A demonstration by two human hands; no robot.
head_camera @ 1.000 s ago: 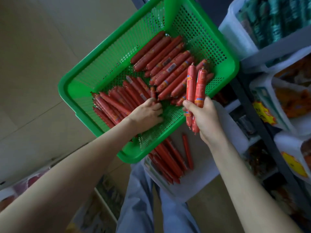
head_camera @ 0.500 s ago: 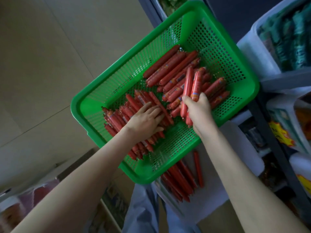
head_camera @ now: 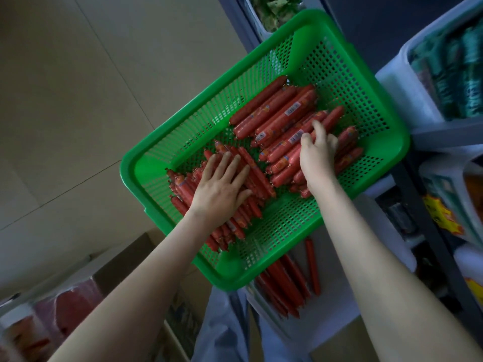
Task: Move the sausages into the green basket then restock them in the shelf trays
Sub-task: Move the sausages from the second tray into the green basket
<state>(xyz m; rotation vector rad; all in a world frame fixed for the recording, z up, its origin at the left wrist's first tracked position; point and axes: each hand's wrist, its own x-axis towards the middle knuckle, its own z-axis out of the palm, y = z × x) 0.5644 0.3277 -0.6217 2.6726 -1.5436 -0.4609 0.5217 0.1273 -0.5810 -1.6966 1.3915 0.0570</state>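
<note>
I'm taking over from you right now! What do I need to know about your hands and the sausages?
Left hand: flat, fingers straight, pressing on the thin sausages in the left part of the green basket.
Right hand: fingers curled over the thick sausages in the basket's right part.
Done: two piles lie in the basket.
To do: loose sausages lie in the white tray under the basket's near corner. Move them in, then restock the shelf trays.
</note>
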